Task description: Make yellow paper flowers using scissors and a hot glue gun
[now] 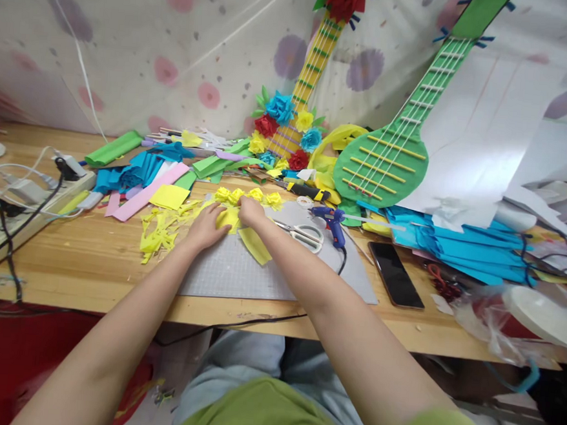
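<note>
Both my hands rest on a yellow paper piece (228,219) lying on the grey cutting mat (240,271). My left hand (207,228) lies flat on the paper's left side with fingers stretched out. My right hand (251,211) is closed in a pinch on the paper's upper edge. A folded yellow strip (256,245) lies just below it. A row of small yellow paper flowers (248,196) sits right behind my fingers.
Scissors (304,234) and a blue glue gun (334,224) lie right of my hands, a black phone (395,275) further right. Yellow scraps (158,233) lie left. A power strip (26,211) sits far left. Paper guitars (381,161) and coloured paper sheets (141,167) stand behind.
</note>
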